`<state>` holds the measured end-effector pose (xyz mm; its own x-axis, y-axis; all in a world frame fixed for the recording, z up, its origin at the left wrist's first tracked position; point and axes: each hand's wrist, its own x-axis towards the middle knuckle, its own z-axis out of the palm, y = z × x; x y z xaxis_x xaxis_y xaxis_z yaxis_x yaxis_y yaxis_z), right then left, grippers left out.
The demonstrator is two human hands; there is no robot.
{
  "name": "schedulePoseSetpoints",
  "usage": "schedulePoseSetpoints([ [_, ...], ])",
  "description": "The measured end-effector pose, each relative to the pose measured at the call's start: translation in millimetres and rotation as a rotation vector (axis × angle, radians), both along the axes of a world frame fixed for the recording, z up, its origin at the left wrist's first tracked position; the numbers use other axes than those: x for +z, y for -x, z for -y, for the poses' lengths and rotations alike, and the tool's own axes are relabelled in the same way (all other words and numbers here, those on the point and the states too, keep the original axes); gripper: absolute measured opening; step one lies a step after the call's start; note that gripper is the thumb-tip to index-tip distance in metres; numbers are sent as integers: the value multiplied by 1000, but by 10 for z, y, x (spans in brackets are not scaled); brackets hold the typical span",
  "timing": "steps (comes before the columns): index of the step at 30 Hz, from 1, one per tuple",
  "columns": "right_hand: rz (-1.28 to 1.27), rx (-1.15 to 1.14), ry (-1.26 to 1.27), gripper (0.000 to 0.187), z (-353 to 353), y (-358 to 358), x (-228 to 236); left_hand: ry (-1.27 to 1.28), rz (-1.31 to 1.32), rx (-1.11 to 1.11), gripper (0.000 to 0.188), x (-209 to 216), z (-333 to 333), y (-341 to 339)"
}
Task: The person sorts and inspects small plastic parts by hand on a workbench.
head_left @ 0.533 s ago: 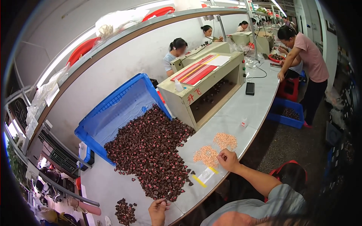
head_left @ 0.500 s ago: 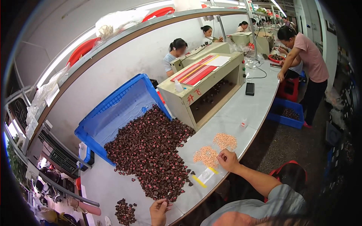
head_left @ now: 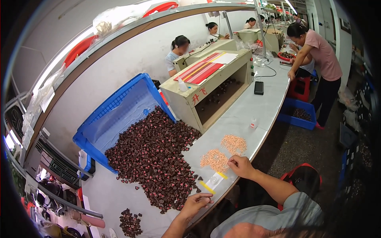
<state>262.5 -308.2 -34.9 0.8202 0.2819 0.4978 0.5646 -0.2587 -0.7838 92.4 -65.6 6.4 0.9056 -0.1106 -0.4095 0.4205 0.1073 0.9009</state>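
Note:
My left hand is over the table's near edge, just below a taped white card. Its thumb and fingertips are pinched together; whatever lies between them is too small to make out. On the card sits a small clear round spot, with yellow tape at both ends. My right hand is closed in a pinch at the edge of a pile of tiny peach-orange bits, its fingertips mostly hidden. A second such pile lies just beyond. To the left spreads a big heap of small dark brown pieces with pink-red patches.
A tipped blue crate backs the heap. Beyond stands a beige open-fronted machine box. A small bottle and a black phone-like device lie on the table. A smaller dark pile is at lower left. Other people work farther along.
My left hand has moved right, from the front of the dark heap to beside the taped card. My right hand stays by the peach-orange bits. The whole view has shifted slightly.

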Motion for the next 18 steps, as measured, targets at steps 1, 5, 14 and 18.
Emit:
schedulePoseSetpoints([
  [1,-16,-30,120,11,40,39,52,-57,14,-86,24,-65,3,-83],
  [5,131,-59,399,10,88,80,93,7,28,-178,23,-201,-12,-254],
  [14,-33,-63,395,11,153,-44,388,114,14,-144,24,-130,3,-221],
  [18,-80,44,517,9,66,-41,378,132,57,-162,24,-188,-34,-212],
])
